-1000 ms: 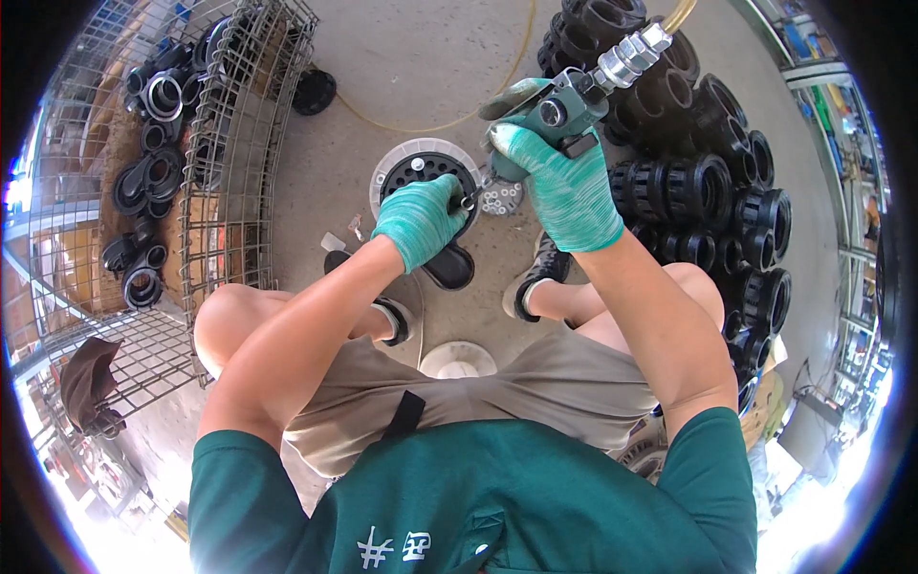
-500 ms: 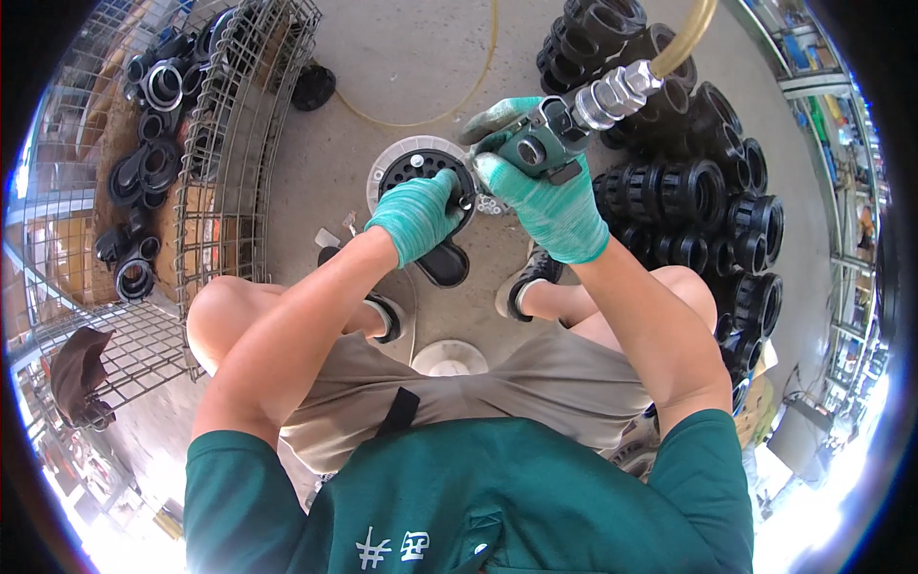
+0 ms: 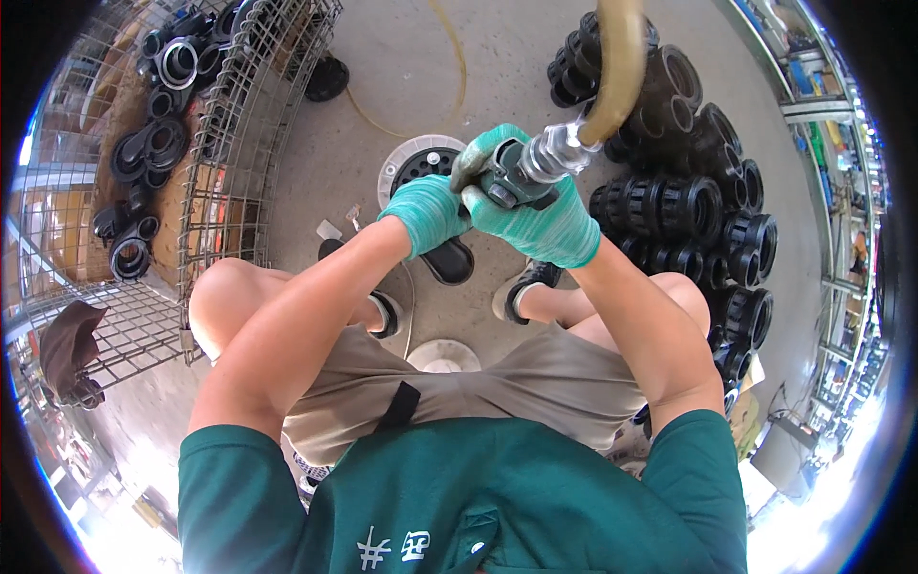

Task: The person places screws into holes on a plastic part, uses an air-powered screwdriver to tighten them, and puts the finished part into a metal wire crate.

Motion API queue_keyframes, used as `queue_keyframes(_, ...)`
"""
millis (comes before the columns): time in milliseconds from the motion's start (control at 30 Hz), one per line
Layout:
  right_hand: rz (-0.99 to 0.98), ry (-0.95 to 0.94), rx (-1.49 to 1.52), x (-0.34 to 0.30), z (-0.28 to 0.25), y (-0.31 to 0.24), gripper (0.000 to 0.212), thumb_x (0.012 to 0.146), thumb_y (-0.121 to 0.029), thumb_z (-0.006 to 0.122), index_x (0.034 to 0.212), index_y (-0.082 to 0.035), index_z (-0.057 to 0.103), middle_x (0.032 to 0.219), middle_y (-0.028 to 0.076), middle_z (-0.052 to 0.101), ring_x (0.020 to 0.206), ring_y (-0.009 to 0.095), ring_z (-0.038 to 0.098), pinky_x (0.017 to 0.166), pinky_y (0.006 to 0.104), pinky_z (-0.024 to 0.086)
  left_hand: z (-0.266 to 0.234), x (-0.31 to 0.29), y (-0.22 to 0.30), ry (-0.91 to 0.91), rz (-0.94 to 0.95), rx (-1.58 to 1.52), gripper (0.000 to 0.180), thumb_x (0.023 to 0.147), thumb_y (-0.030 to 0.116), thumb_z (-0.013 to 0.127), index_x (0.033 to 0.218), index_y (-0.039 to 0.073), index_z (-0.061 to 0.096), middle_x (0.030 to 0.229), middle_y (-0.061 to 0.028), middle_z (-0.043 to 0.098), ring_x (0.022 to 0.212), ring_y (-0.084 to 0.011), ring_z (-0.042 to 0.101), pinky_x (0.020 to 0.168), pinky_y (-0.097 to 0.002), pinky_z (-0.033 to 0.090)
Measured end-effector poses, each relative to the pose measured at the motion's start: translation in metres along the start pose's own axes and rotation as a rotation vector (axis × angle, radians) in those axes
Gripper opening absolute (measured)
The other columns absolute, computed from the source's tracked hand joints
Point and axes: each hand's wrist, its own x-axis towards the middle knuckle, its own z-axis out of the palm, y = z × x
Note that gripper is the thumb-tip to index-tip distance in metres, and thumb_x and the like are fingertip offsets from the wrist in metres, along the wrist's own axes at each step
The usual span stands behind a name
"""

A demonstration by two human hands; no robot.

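My right hand (image 3: 540, 218), in a green knitted glove, is wrapped round an air-driven power tool (image 3: 510, 174). A metal coupling (image 3: 557, 151) joins the tool to a yellowish hose. The tool's front end is over the right edge of a black part (image 3: 448, 262), which has a round body full of holes and a long lobe pointing toward me. Under it is a pale round base (image 3: 390, 174). My left hand (image 3: 427, 212), gloved alike, is closed at the part's right side, against the tool; its fingertips and what they hold are hidden. A pale knob stands on the black part.
To the left stands a wire cage (image 3: 229, 143) with black ring-shaped fittings (image 3: 163, 143). Stacks of black ribbed pipe fittings (image 3: 660, 206) rise at the right. A black round piece (image 3: 327, 78) lies on the floor beside the cage. Shelving (image 3: 832, 191) lines the far right.
My right hand has brought the tool left and down against my left hand, and the hose swung with it. A cluster of small pale pieces beside the base is now hidden.
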Motion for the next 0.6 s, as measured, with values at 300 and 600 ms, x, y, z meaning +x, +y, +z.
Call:
queue_keyframes(300, -0.02, -0.009, 0.117, 0.005, 0.002, -0.009, 0.035, 0.082, 0.001, 0.077, 0.115, -0.004, 0.065, 0.103, 0.002, 0.068, 0.093, 0.012, 0.062, 0.087, 0.0293, 0.052, 0.007, 0.002, -0.011, 0.054, 0.089, 0.036, 0.029, 0.082, 0.033, 0.071, 0.096, 0.008, 0.071, 0.087, -0.0166, 0.072, 0.081, -0.0371, 0.068, 0.073, -0.0473, 0.054)
queue_keyframes(600, 0.021, -0.075, 0.073, 0.001, -0.007, 0.001, 0.031, 0.082, -0.002, 0.079, 0.111, -0.004, 0.067, 0.1, 0.001, 0.069, 0.092, 0.01, 0.061, 0.087, 0.0293, 0.052, -0.047, -0.011, 0.097, -0.116, -0.175, 0.282, 0.029, 0.082, 0.032, 0.072, 0.095, 0.006, 0.07, 0.085, -0.0174, 0.071, 0.08, -0.0383, 0.068, 0.073, -0.0477, 0.054)
